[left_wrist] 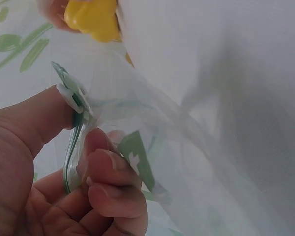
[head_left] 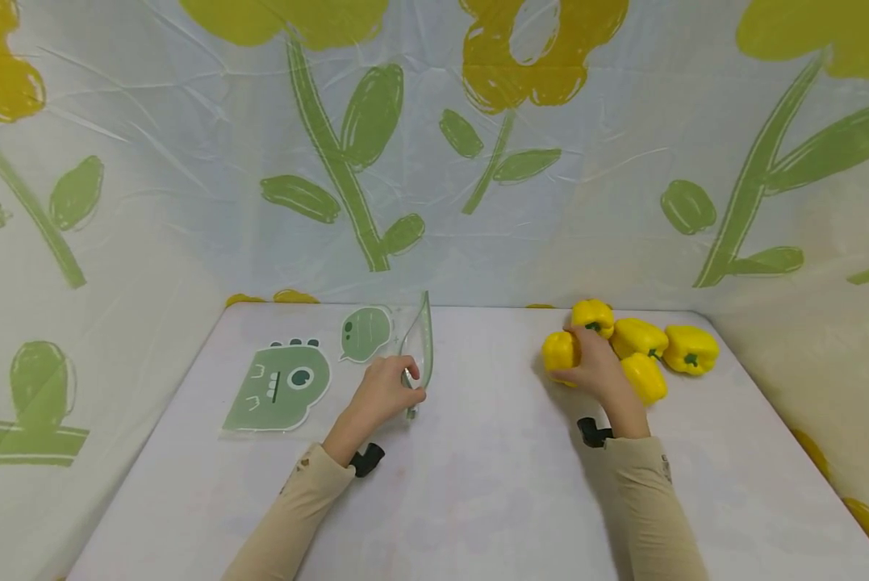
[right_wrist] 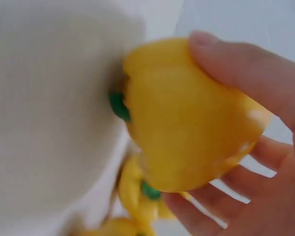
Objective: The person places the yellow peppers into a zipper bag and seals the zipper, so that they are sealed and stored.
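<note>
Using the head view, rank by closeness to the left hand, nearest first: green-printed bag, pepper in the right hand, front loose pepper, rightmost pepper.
1. Green-printed bag: touching the left hand.
2. Held pepper: to the right, in the right hand.
3. Front loose pepper: just right of the right hand.
4. Rightmost pepper: at the group's right end.

1. The right hand holds one yellow pepper between its thumb and fingers.
2. Its green stem is turned toward the pale surface.
3. Lower in view, more yellow peppers are partly visible.
</note>
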Demonstrator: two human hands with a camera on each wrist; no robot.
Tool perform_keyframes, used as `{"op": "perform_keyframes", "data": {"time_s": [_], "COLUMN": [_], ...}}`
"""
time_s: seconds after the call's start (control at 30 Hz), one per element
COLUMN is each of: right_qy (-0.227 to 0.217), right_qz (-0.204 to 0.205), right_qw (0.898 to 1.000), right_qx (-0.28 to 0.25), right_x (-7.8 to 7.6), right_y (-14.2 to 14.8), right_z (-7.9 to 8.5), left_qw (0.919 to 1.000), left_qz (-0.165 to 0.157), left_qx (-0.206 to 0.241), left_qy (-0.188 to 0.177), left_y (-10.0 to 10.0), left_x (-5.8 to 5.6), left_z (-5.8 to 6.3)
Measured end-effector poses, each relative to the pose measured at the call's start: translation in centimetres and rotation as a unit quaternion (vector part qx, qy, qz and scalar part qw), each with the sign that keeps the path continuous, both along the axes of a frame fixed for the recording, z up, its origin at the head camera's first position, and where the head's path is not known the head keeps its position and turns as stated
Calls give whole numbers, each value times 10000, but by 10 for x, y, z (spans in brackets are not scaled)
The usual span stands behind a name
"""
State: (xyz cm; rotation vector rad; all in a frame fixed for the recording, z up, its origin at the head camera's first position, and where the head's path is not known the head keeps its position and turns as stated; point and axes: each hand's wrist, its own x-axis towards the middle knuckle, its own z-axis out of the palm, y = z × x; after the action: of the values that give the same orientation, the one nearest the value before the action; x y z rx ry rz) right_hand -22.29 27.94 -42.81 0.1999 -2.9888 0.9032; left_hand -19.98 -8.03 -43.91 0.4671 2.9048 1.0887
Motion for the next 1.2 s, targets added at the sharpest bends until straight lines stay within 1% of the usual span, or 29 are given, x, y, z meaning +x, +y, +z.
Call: {"op": "perform_keyframes", "data": {"time_s": [0.13, 0.33, 0.43, 0.7, 0.83, 1.0, 1.1, 1.2], "right_qy": [-123, -730, -878, -736, -689, -854, -867, -908], "right_qz": [348, 376, 417, 563, 546, 323, 207, 112], "right_qw": [9978, 9889, 9847, 9784, 9766, 9738, 9718, 9647], "right_qx": [-559, -1240, -1447, -1845, -1965, -2083, -2185, -2471], "right_x": [-4, -5, -6, -11, -12, -11, -11, -12], "right_y": [-13, -8, -6, -11, -11, -8, -8, -10], "right_z": [-10, -29, -35, -40, -43, -43, -41, -36], "left_qw": [10000, 10000, 10000, 10000, 10000, 9999, 10000, 10000], "left_qz": [-5, -38, -36, 8, -7, -21, -45, -59], "left_qx": [-48, -46, -17, 4, 4, -23, -48, -79], "left_qy": [16, 21, -13, -43, -88, -102, -53, -9], "left_y": [0, -1, -1, -1, -2, -2, -2, -1], "left_x": [-1, -1, -1, 0, 0, 0, 0, 0], "left_z": [-1, -2, -1, 0, 1, 1, 0, 0]}}
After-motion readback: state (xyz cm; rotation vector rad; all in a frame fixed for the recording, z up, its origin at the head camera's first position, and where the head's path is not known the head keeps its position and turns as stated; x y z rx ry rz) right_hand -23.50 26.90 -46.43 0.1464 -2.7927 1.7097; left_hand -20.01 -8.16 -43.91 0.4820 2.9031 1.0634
